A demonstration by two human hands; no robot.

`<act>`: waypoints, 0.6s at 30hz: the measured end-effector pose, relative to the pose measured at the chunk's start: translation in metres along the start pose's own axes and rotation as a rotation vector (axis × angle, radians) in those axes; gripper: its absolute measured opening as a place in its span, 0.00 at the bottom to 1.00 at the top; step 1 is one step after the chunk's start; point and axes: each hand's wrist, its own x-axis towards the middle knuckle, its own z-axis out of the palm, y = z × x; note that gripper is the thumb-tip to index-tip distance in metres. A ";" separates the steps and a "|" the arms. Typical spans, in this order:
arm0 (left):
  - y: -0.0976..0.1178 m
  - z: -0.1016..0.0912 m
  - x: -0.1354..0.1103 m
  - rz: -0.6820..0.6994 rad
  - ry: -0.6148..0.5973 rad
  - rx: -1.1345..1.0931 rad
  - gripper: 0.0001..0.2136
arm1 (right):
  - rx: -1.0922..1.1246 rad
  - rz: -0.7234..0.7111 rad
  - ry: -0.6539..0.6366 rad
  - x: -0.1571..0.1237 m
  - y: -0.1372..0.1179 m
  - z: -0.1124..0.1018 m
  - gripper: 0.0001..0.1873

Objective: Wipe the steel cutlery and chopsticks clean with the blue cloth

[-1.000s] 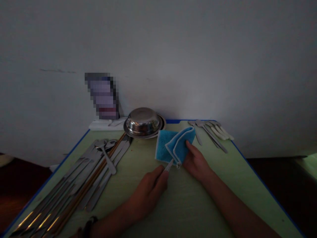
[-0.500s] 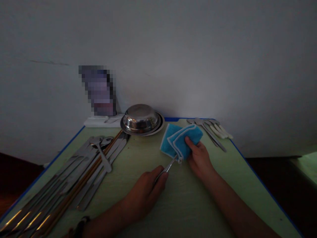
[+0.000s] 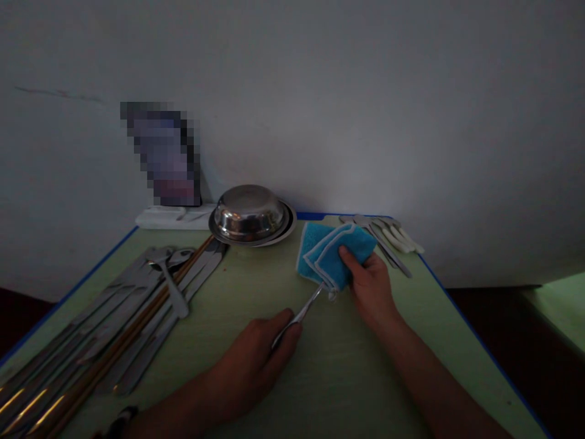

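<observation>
My left hand [image 3: 256, 356] is closed round the handle of a thin metal utensil [image 3: 305, 309], whose far end is tucked inside a folded blue cloth [image 3: 329, 256]; which kind of utensil it is stays hidden. My right hand [image 3: 372, 286] pinches that cloth around the utensil's end, thumb on top. Both hands are over the middle of the pale green table [image 3: 329, 366].
A long row of metal cutlery [image 3: 123, 323] lies on the left. An upturned steel bowl [image 3: 250, 213] sits on a plate at the back by the wall. Several white-handled spoons and forks [image 3: 388, 238] lie at the back right. The table's blue edge [image 3: 439, 283] drops off at the right.
My left hand has drawn the utensil back toward me, so more of its shaft shows outside the cloth. The view has shifted right and down a little.
</observation>
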 end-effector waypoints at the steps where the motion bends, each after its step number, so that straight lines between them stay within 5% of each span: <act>1: 0.001 0.000 0.000 -0.002 -0.006 -0.023 0.11 | 0.007 -0.002 0.003 0.000 0.001 0.000 0.14; 8: 0.001 0.001 0.005 -0.081 0.086 -0.202 0.14 | 0.276 0.353 -0.092 -0.028 0.010 0.026 0.12; 18: 0.005 -0.003 -0.001 -0.020 0.018 0.014 0.14 | 0.219 0.162 -0.015 -0.005 0.007 0.008 0.13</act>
